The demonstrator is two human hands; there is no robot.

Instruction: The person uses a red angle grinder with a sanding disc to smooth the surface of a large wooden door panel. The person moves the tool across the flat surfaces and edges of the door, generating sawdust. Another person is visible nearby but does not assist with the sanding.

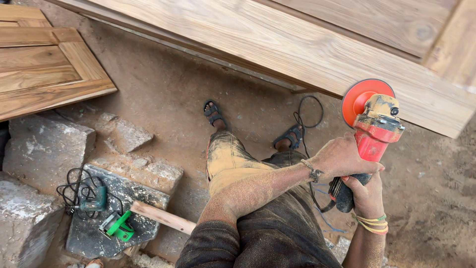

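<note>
I hold a red angle grinder with an orange sanding disc up close to the edge of a long wooden board. My left hand wraps the grinder's body from above. My right hand grips its black rear handle below. Both forearms are coated in sawdust. The disc sits just in front of the board's lower edge; whether it touches the wood I cannot tell.
A panelled wooden door lies at the upper left. Rough stone blocks sit at the left, one carrying a green power tool with coiled cable and a green-framed tool. A wooden stick leans there. A black cable trails over the dirt floor by my sandalled feet.
</note>
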